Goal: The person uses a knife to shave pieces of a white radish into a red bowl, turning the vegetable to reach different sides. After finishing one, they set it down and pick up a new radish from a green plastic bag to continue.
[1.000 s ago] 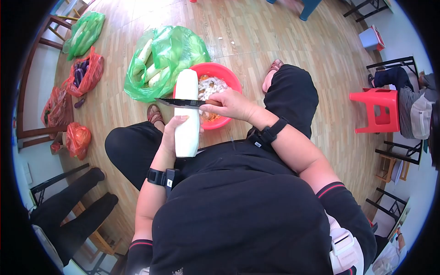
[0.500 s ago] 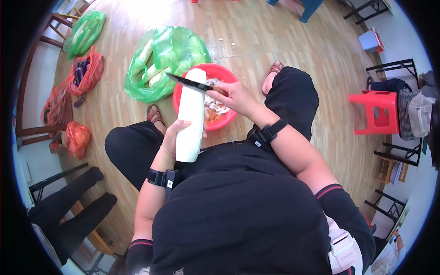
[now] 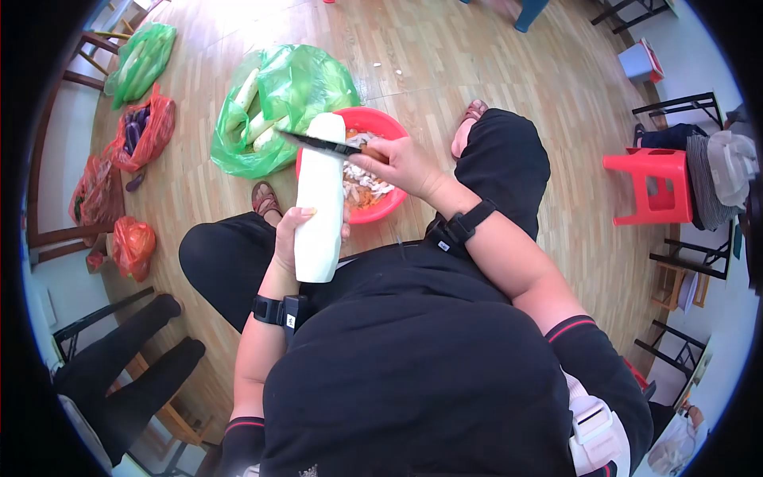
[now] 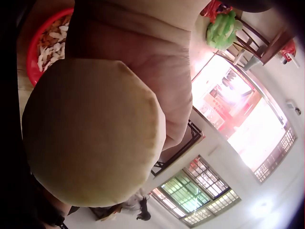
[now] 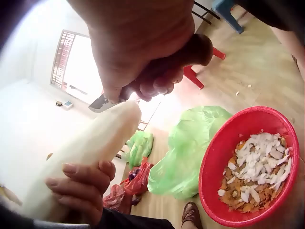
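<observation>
A long peeled white radish (image 3: 318,219) is held upright-slanted by my left hand (image 3: 288,238), its thumb on the near face and fingers round the far side. In the left wrist view its broad cut end (image 4: 90,133) fills much of the picture. My right hand (image 3: 407,168) grips the wooden handle of a knife (image 3: 334,146), whose dark blade crosses the radish near its upper end. The right wrist view shows the fingers curled round that handle (image 5: 198,51). Behind the radish, a red basin (image 5: 207,171) contains white shavings (image 5: 259,155) over orange-brown peelings (image 5: 255,202).
An open green plastic bag (image 3: 314,75) with long pale vegetables stands beyond the basin. Further left lie another green bag (image 3: 143,63) and red bags of produce, one with eggplants (image 3: 135,131). A red stool (image 3: 656,187) is at the right, near another seated person.
The knife has moved from the middle of the radish toward its far end, its blade now slanting. The radish tilted with its top to the right, and its lower end shifted left.
</observation>
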`<state>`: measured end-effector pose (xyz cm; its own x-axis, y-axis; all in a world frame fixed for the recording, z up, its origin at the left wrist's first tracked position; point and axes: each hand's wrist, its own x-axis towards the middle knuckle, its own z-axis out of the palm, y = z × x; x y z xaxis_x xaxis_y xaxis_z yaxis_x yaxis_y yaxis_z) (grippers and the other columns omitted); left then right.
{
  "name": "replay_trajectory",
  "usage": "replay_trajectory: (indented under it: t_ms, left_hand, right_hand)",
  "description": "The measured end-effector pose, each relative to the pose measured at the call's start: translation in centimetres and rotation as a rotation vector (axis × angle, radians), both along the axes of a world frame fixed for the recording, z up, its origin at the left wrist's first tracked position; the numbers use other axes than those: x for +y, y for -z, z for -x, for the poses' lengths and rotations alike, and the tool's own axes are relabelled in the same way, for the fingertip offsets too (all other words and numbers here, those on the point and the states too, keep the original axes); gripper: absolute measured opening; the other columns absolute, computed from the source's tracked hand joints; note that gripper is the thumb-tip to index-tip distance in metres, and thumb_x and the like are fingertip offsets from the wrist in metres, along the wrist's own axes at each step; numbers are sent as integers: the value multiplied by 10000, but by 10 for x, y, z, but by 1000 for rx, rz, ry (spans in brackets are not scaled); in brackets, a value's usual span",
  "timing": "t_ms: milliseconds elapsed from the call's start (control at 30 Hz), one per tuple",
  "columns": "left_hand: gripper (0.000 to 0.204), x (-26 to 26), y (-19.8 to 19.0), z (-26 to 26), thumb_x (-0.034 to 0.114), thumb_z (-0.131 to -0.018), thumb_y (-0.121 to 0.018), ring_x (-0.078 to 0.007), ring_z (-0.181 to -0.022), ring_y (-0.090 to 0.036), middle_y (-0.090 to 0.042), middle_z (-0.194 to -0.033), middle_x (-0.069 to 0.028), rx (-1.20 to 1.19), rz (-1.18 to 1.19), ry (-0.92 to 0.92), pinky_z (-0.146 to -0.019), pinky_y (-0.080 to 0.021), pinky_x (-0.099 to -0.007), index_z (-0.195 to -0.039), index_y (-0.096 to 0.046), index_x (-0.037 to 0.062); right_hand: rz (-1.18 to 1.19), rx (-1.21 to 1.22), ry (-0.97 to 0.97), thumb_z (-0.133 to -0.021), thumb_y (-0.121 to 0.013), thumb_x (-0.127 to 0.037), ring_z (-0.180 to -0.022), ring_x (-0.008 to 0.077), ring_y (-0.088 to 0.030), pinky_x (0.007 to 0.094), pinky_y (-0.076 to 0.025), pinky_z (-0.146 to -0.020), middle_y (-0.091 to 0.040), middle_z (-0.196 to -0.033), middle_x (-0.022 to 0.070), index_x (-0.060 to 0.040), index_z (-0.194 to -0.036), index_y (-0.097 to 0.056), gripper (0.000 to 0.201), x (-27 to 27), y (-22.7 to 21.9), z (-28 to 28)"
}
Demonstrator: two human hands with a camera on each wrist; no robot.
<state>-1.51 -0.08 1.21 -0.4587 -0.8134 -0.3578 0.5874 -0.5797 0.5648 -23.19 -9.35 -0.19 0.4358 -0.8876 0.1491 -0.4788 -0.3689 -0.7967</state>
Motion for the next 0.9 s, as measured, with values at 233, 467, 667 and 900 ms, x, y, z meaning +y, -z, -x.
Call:
replay_trajectory:
  t_ms: [233, 467, 667, 900]
  left_hand:
    - [629, 1, -2, 0, 376, -770, -521, -269, -753, -599, -565, -951, -191, 65, -16, 12, -671, -501, -331, -1222, -443, -55]
    - [639, 2, 1, -3, 383, -774, -513, -269, -746, -593, -556, -958, -191, 133, -23, 45, -668, -496, -332, -1232, -432, -56]
    - [630, 1, 0, -1, 383, -773, -511, -270, -728, -595, -555, -942, -191, 107, 19, 58, -657, -499, -332, -1212, -443, -63]
    - [642, 4, -1, 0, 385, -753, -531, -264, -686, -612, -560, -925, -189, 92, -23, 85, -575, -513, -315, -1200, -447, -67]
  right_hand:
    - [19, 21, -111, -867, -630, -408, -532, 260, -541, 364, -428, -520, -549, -583, 103, -67, -680, -586, 391, 1, 4, -2]
    - [17, 26, 88, -872, -648, -354, -493, 232, -514, 343, -406, -500, -514, -555, 106, -37, -732, -617, 347, -4, 8, 0]
    - [27, 17, -55, -867, -630, -407, -537, 256, -556, 362, -435, -525, -556, -585, 101, -58, -708, -613, 383, 2, -3, 0]
    - [-15, -28, 92, -863, -658, -388, -461, 222, -507, 345, -394, -480, -509, -538, 120, -13, -671, -574, 430, -9, 1, 4]
